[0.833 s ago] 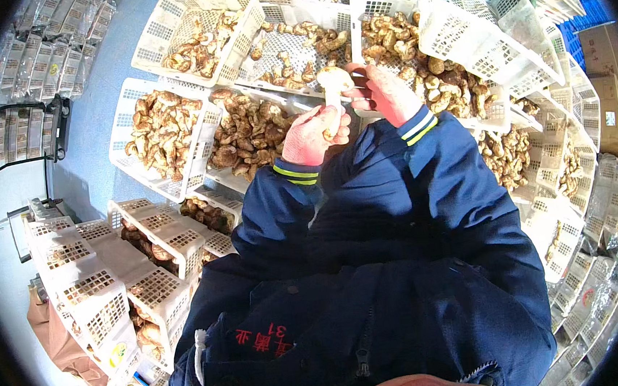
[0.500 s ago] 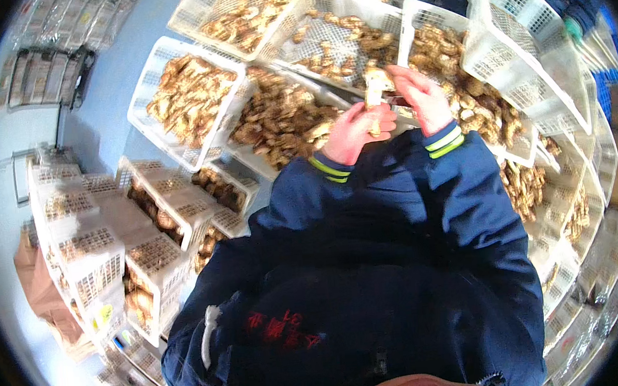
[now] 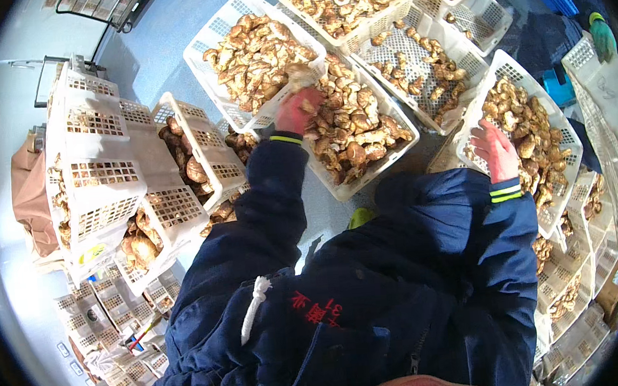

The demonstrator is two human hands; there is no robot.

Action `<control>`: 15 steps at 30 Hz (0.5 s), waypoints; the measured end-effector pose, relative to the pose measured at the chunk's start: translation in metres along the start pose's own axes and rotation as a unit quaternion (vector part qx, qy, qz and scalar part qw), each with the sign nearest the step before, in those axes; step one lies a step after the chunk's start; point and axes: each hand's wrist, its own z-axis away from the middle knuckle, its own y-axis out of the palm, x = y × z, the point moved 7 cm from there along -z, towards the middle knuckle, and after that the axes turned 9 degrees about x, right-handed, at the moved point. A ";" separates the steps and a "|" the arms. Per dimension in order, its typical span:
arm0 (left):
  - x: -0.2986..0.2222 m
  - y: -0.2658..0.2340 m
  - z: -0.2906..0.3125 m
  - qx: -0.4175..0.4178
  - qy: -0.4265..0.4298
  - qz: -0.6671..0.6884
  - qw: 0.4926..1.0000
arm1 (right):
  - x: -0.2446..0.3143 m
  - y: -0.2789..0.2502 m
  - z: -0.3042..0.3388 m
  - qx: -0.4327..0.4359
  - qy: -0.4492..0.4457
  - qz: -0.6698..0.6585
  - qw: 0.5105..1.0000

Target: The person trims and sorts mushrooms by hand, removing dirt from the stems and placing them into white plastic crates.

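My left hand (image 3: 299,112) is closed and slightly blurred, at the rim between two white crates. In its fingers is a pale brown mushroom (image 3: 300,76), smeared by motion. Beyond it, the upper left crate (image 3: 204,43) is heaped with mushrooms (image 3: 259,60). To its right, the middle crate (image 3: 406,121) holds more mushrooms (image 3: 353,128). My right hand (image 3: 495,151) rests over the near left side of the right-hand crate (image 3: 572,145), beside its pile of mushrooms (image 3: 525,129). Its fingers look apart, and no held object shows.
A thinly filled mesh crate (image 3: 414,58) stands between the middle and right-hand crates. Stacked white crates (image 3: 105,180) with mushrooms rise at the left; more stacks stand at the lower right. A co-worker's green-gloved hand (image 3: 603,38) is at the far right, near an upturned white crate (image 3: 597,72).
My hands, together around a mushroom before, have parted. The left has moved left to the crates with a mushroom; the right has moved right to another crate. The view has shifted.
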 end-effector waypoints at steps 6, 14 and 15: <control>0.021 -0.201 -0.022 -0.192 -0.005 -0.424 0.885 | -0.027 -0.037 -0.003 -0.036 0.044 -0.034 0.998; 0.009 -0.174 -0.045 -0.077 -0.213 -0.722 0.653 | -0.043 -0.095 0.016 -0.139 0.043 -0.025 0.989; 0.001 -0.177 -0.031 -0.114 -0.167 -0.711 0.673 | -0.031 -0.098 0.013 -0.132 0.040 0.005 0.990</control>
